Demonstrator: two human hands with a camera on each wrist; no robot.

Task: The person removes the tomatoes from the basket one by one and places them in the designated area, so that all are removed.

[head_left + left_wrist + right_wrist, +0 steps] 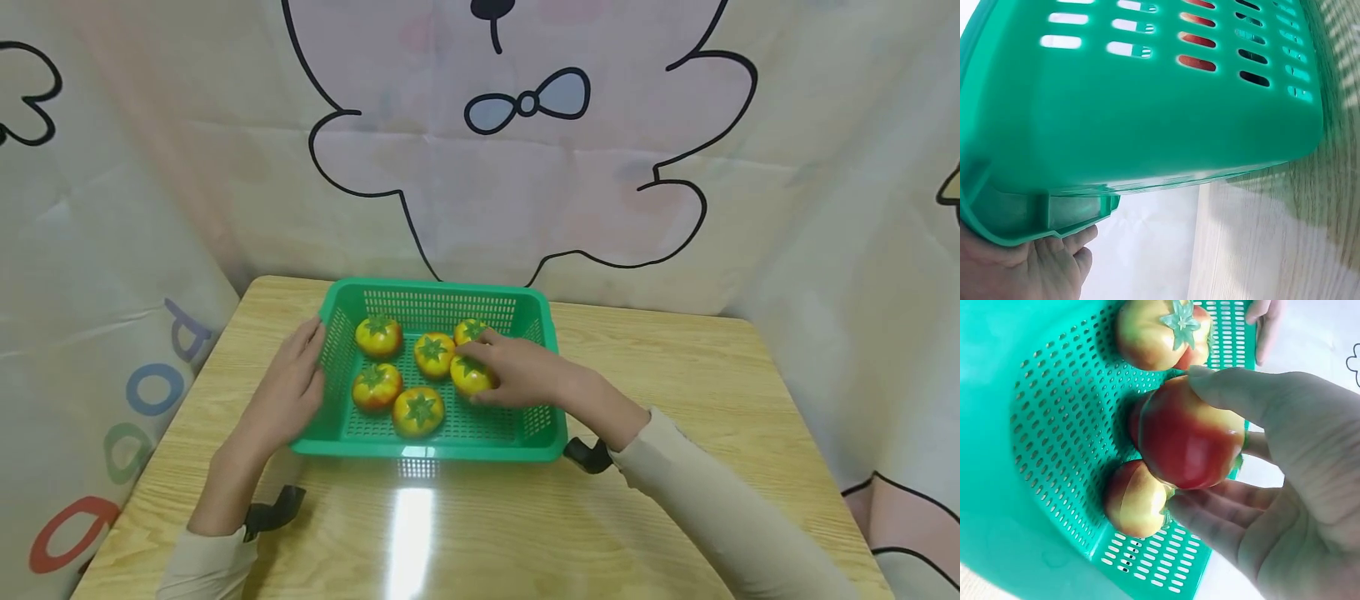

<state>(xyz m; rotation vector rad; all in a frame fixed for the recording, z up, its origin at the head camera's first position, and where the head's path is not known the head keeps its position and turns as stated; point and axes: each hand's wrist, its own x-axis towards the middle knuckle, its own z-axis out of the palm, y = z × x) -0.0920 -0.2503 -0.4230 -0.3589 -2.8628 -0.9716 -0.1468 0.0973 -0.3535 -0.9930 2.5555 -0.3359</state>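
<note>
The head view looks forward and down from above, farthest off, with the green perforated plastic basket (487, 454) mid-frame. The left-wrist view, tipped sideways, faces that basket's outer wall (1147, 119) very near, across the upper left. The right-wrist view, also tipped, looks closely inside; it shares the round glossy yellow-and-red fruits (418, 412) with the head view's centre.

The left forearm (225, 492) is angled forward and inward, and the left hand (288, 383) is held with its back uppermost. The right arm (701, 479) is stretched forward and across to the left; by the right hand (521, 367), with thumb (1241, 387) opposed and fingers (1213, 522) curled, a grip is formed.
</note>
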